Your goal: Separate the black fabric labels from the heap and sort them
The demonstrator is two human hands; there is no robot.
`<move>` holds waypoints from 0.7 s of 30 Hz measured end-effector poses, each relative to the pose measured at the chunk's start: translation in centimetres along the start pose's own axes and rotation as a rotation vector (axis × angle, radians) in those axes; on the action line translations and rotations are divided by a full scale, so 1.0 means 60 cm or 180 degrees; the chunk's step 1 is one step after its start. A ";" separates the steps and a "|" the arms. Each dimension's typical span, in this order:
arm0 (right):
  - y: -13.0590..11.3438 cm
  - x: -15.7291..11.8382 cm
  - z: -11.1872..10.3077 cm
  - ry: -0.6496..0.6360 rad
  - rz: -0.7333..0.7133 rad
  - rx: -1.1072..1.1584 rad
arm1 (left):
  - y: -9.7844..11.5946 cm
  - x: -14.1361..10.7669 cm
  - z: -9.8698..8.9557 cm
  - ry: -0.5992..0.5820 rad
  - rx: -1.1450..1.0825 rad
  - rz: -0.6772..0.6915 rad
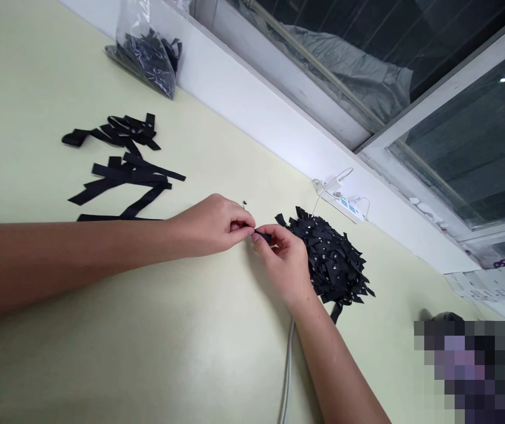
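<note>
Fingertips of both hands meet over the table, pinching one short black ribbon piece [263, 236]. My left hand [217, 227] is closed on its left end, and my right hand [285, 256] grips it between thumb and fingers. Part of the piece is hidden by the fingers. Just right of my right hand lies a large heap of black ribbon pieces [334, 253] with small shiny spots on them. Beyond my left forearm, loose black ribbon strips [124, 174] are spread, with a tangle of black strips [124, 131] behind them.
A clear plastic bag [146, 56] of black strips stands against the white ledge [252, 123]. Near the heap is a power strip [341, 200] with plugged cables. A grey cable [288, 371] runs under my right arm. A blurred-out patch [468, 365] covers the lower right.
</note>
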State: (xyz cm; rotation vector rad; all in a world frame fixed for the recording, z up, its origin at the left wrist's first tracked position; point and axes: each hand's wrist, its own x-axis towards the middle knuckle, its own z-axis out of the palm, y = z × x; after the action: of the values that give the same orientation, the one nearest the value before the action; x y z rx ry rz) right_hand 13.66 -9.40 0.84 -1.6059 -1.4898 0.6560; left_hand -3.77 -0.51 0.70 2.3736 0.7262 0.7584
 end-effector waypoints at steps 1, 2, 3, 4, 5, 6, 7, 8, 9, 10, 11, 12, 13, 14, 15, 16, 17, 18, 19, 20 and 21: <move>0.000 0.000 0.000 0.0015 -0.0039 -0.0102 | 0.000 0.000 0.000 -0.0014 0.0000 -0.0005; 0.000 0.000 -0.001 0.0030 -0.0064 -0.0197 | -0.001 0.000 0.000 -0.0023 -0.0009 -0.0009; 0.000 0.000 -0.001 0.0034 -0.0072 -0.0277 | -0.002 0.000 0.000 -0.0034 -0.0022 -0.0010; 0.000 0.000 -0.002 0.0024 -0.0066 -0.0333 | -0.003 0.000 0.000 -0.0047 -0.0035 -0.0004; 0.001 0.000 -0.002 -0.0002 -0.0050 -0.0357 | -0.004 0.001 0.000 -0.0064 -0.0048 0.0005; 0.001 0.000 -0.003 -0.0038 -0.0027 -0.0353 | -0.006 0.001 0.000 -0.0083 -0.0057 0.0010; 0.002 0.001 -0.003 -0.0064 0.0002 -0.0335 | -0.007 0.001 0.000 -0.0104 -0.0061 0.0014; 0.002 0.001 -0.003 -0.0073 0.0032 -0.0312 | -0.009 0.001 0.000 -0.0117 -0.0064 0.0010; 0.003 0.002 -0.004 -0.0067 0.0058 -0.0282 | -0.010 0.001 0.000 -0.0117 -0.0073 -0.0008; 0.004 0.003 -0.004 -0.0050 0.0084 -0.0245 | -0.011 0.001 -0.001 -0.0107 -0.0090 -0.0051; 0.004 0.003 -0.004 -0.0023 0.0112 -0.0199 | -0.011 0.001 -0.001 -0.0100 -0.0118 -0.0115; 0.005 0.004 -0.004 0.0012 0.0144 -0.0143 | -0.011 0.002 -0.002 -0.0090 -0.0155 -0.0189; 0.006 0.005 -0.004 0.0048 0.0182 -0.0080 | -0.011 0.002 -0.003 -0.0077 -0.0187 -0.0255; 0.007 0.006 -0.004 0.0082 0.0222 -0.0008 | -0.011 0.003 -0.003 -0.0048 -0.0212 -0.0295; 0.009 0.007 -0.005 0.0120 0.0265 0.0064 | -0.010 0.003 -0.004 -0.0002 -0.0224 -0.0303; 0.010 0.008 -0.005 0.0153 0.0305 0.0133 | -0.010 0.004 -0.004 0.0058 -0.0224 -0.0285; 0.011 0.008 -0.005 0.0180 0.0336 0.0198 | -0.011 0.005 -0.005 0.0124 -0.0210 -0.0258; 0.013 0.009 -0.006 0.0196 0.0357 0.0260 | -0.011 0.006 -0.005 0.0180 -0.0186 -0.0234; 0.014 0.010 -0.006 0.0202 0.0368 0.0315 | -0.012 0.007 -0.004 0.0214 -0.0161 -0.0224; 0.015 0.010 -0.006 0.0207 0.0373 0.0361 | -0.013 0.007 -0.004 0.0228 -0.0142 -0.0236; 0.016 0.010 -0.007 0.0209 0.0373 0.0395 | -0.015 0.007 -0.003 0.0229 -0.0130 -0.0263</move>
State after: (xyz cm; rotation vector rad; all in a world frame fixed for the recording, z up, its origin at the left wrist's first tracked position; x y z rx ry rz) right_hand 14.59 -8.83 0.36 -1.6124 -1.2898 0.7396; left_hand -3.88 0.45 0.43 2.2750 0.8255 0.8191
